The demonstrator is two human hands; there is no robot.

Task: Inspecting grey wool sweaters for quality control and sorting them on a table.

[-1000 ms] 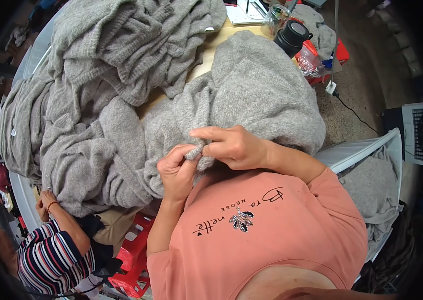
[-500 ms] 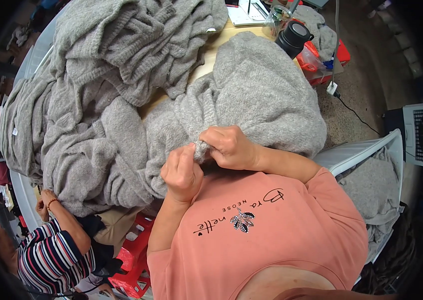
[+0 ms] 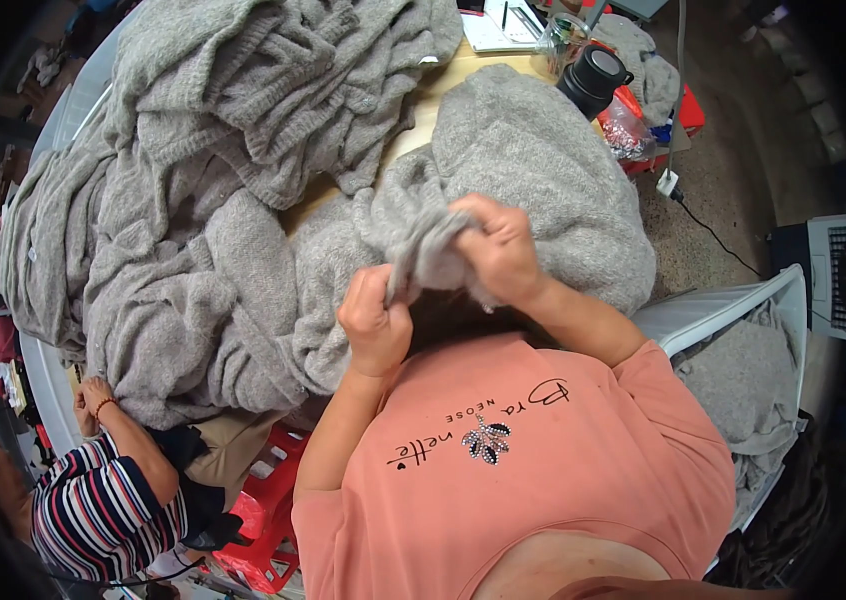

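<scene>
Head view. Surface: pale wooden table [image 3: 431, 108], mostly covered in grey knitwear; a large knit pile [image 3: 273, 100] takes up its far left. At the far edge: notepad [image 3: 491, 38], glass jar [image 3: 555, 52] and, nearest the knits, black flask [image 3: 591, 82]. Room: speckled floor at right, with a white-rimmed bin [image 3: 708, 308] of grey knits; red stool [image 3: 261, 505] below the table at left; a co-worker in a striped top [image 3: 108, 510] at the left edge, one hand by the knits.

Garment [image 3: 553, 190]: grey, fuzzy, flecked knit, on the near side of the table in front of the wearer; bulky and rounded at right, its near portion raised and bunched into thick folds between the hands. Left hand [image 3: 375, 322]: closed, gripping an edge of the folds. Right hand [image 3: 505, 258]: fist closed on the bunched fabric, slightly farther from the body.
</scene>
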